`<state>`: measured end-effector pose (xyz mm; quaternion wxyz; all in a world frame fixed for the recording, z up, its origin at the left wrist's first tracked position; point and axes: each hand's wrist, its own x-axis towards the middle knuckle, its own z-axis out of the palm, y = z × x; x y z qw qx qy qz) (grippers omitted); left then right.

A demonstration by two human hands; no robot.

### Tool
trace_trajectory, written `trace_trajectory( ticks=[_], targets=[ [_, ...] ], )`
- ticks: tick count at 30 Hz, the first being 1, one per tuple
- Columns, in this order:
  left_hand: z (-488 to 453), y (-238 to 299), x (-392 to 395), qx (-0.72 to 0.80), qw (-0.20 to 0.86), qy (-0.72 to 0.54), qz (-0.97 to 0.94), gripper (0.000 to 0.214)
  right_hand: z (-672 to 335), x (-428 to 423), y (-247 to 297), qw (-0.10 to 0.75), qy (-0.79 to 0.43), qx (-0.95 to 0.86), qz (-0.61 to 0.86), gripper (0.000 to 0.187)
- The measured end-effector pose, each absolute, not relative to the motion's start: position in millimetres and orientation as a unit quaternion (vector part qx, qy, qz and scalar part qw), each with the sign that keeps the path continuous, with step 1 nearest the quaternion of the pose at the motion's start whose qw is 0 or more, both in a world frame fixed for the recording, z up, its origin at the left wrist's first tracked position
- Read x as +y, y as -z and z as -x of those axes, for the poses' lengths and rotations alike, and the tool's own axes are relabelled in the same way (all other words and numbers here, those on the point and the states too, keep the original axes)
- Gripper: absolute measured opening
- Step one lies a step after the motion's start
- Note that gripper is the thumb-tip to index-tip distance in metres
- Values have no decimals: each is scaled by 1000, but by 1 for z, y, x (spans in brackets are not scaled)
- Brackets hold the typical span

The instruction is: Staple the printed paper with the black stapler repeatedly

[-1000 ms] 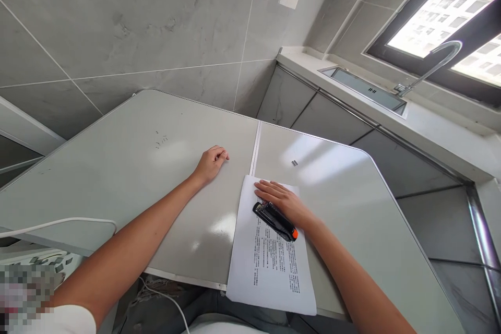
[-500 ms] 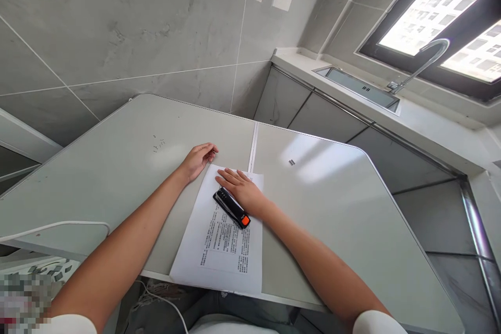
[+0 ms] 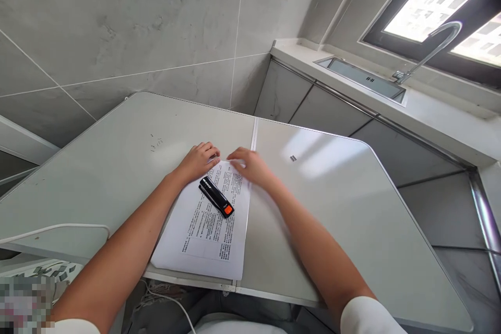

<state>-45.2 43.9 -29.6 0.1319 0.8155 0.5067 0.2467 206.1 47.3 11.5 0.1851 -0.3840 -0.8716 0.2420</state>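
A printed sheet of paper (image 3: 203,235) lies on the pale grey table (image 3: 344,193), its near edge hanging over the table's front. A black stapler with an orange end (image 3: 216,197) rests diagonally on the sheet. My left hand (image 3: 199,160) lies with curled fingers at the paper's far left corner, touching it. My right hand (image 3: 250,164) hovers over the far right corner, fingers loosely spread and blurred by motion, off the stapler.
A seam (image 3: 253,133) splits the table into two halves. A white cable (image 3: 58,229) runs along the near left edge. Behind on the right is a counter with a sink (image 3: 360,78) and a curved tap (image 3: 430,49) under a window. Tiled wall at the back.
The paper and stapler have slid left across the table under my right hand. My right hand has lifted off the stapler to the paper's far edge, and my left hand now touches the paper.
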Motion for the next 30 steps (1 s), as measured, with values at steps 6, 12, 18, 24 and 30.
trace_trajectory(
  ticks=[6, 12, 18, 24, 30],
  targets=[
    [43, 31, 44, 513, 116, -187, -829, 15, -327, 103, -27, -11, -123, -690, 713, 43],
    [42, 32, 44, 522, 103, -187, -826, 15, -365, 115, -3, -44, -139, -689, 710, 21],
    [45, 32, 45, 548, 96, -181, -811, 15, -322, 104, -6, 38, -152, -720, 676, 29],
    [45, 34, 45, 548, 103, -189, -808, 12, -244, 79, -22, 170, -126, -796, 567, 17],
    [42, 33, 43, 552, 86, -194, -807, 12, -174, 94, -15, 153, -153, -840, 499, 15]
  ],
)
